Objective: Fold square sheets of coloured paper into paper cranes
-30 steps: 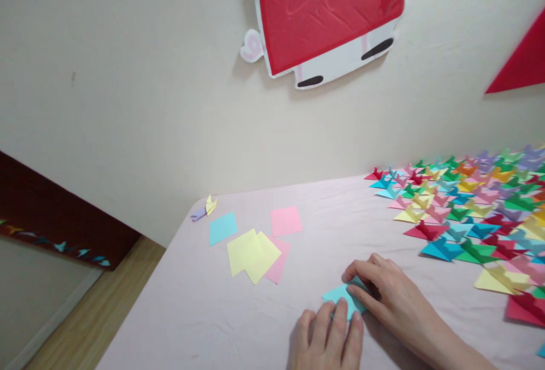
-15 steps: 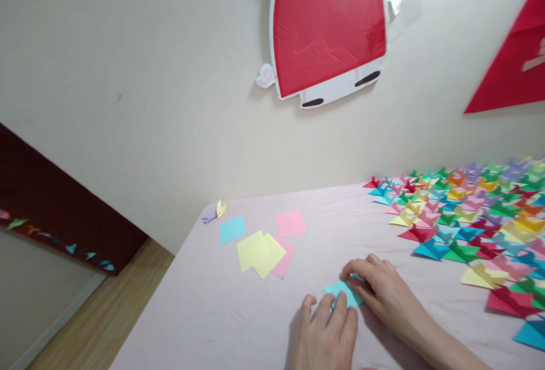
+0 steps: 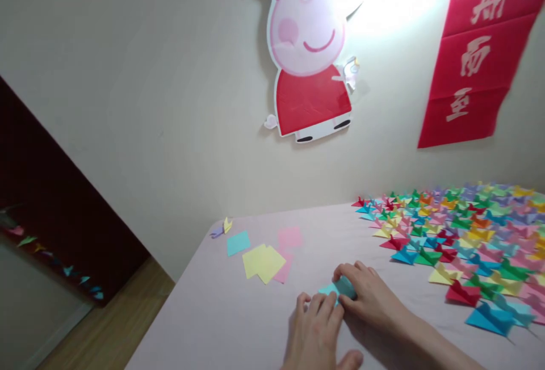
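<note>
A light blue square of paper [image 3: 328,289] lies on the pink-covered table between my hands. My left hand [image 3: 315,327] rests on its near left part, fingers spread and bent, fingertips pressing down, thumb out to the side. On the right side, my right hand [image 3: 368,293] pinches the paper between thumb and fingers. This raised side [image 3: 346,286] curls up toward the left. Part of the sheet is hidden under the fingers.
Loose paper squares lie beyond my hands: yellow [image 3: 266,264], pink [image 3: 290,237] and blue [image 3: 238,243]. Small folded yellow and purple papers [image 3: 221,229] sit at the far left corner. Rows of colourful paper cranes [image 3: 462,245] cover the right side. A wall [image 3: 191,148] stands behind.
My view has tilted upward, showing more of the wall. My right hand has raised the paper's right side, which now curls up. My left thumb has come into view.
</note>
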`<state>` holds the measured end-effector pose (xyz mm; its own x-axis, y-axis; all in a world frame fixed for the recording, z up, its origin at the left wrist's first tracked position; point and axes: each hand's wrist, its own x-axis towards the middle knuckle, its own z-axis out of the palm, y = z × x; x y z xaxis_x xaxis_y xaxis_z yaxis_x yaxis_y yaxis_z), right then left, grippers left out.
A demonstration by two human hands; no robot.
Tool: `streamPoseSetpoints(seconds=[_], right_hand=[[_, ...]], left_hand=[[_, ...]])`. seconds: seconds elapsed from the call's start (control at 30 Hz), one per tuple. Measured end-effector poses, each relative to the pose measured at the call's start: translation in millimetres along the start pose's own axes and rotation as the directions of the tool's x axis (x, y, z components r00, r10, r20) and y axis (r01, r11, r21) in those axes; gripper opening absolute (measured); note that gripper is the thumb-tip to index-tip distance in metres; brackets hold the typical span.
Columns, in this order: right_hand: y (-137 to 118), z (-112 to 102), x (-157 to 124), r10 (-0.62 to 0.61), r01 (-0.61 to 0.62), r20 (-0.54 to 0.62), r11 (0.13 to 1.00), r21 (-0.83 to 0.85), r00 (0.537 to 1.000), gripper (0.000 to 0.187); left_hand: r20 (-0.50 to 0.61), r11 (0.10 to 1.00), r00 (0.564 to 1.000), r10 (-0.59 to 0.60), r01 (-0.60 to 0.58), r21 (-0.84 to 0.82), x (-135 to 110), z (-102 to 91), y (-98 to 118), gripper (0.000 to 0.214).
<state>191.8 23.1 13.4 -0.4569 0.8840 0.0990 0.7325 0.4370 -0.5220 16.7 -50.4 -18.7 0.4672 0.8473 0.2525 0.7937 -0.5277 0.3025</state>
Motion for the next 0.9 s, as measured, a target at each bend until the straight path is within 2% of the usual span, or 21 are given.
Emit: streamPoseSetpoints(seconds=[0.13,0.27,0.47,0.7,0.8,0.9], right_hand=[[-0.1,-4.2,1.6,0.020,-0.020,0.062,1.000,0.004,0.998,0.029],[13.9,-1.5,2.0,0.000,-0.005,0.084,0.998,0.067,0.996,0.046],[37.8,2.0,0.0,-0.022,0.000,0.093,0.973,0.229,0.995,0.061],[47.2,4.6,-2.4,-0.043,0.015,0.067,0.928,0.372,0.997,0.051],[44.8,-0.4,-1.3,-0.059,0.026,0.071,0.920,0.391,0.996,0.046],[35.8,-6.1,1.4,-0.014,-0.024,0.097,0.924,0.382,0.995,0.042]], left_hand=[[-0.050,0.999,0.998,0.032,-0.030,0.037,1.9,7.2,-5.1,0.056],[-0.165,0.982,0.978,0.125,-0.098,0.162,-0.2,12.2,-12.5,0.053],[-0.255,0.961,0.953,0.165,-0.097,0.259,-7.1,4.6,-13.1,0.053],[-0.240,0.938,0.950,0.202,-0.117,0.327,-13.5,-13.5,-14.5,0.046],[-0.212,0.933,0.951,0.226,-0.149,0.326,-16.1,-22.3,-17.7,0.043],[-0.207,0.950,0.954,0.217,-0.157,0.271,-16.2,-25.5,-18.5,0.032]])
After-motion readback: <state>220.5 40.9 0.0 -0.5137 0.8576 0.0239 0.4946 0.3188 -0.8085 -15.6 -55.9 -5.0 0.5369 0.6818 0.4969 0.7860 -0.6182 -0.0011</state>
